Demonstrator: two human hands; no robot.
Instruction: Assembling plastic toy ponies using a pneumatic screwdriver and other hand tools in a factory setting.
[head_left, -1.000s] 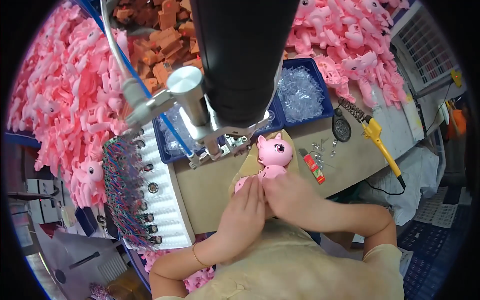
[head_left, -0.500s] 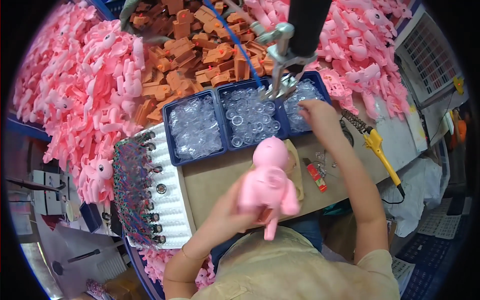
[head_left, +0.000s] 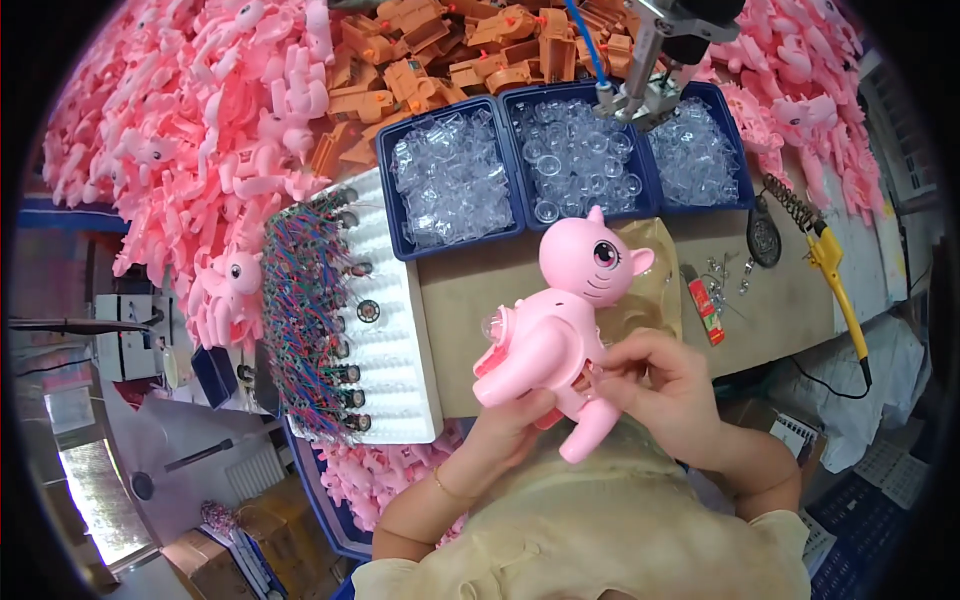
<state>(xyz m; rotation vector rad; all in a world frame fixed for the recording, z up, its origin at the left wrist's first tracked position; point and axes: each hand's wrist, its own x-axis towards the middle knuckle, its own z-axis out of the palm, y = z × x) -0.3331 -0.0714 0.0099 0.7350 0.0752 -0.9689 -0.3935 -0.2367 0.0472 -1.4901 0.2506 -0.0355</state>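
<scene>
A pink pony toy is held up over the front of the table, its round head with a printed eye tilted toward the far side. My left hand is closed around its underside. With thumb and fingers pinched together, my right hand works at an opening in the toy's body near a leg. Whatever small piece sits between those fingertips is too small to make out. On the toy's left end a clear plastic dome shows.
Blue bins of clear plastic parts stand beyond the toy, under a metal-ended machine arm. Left is a white foam tray with wired parts. Pink toy halves and orange-brown housings pile up behind. A yellow soldering iron rests right.
My right hand has come back from the right-hand bin to the toy's opening. The toy has turned in my left hand, so its eye now shows. The whole view has shifted.
</scene>
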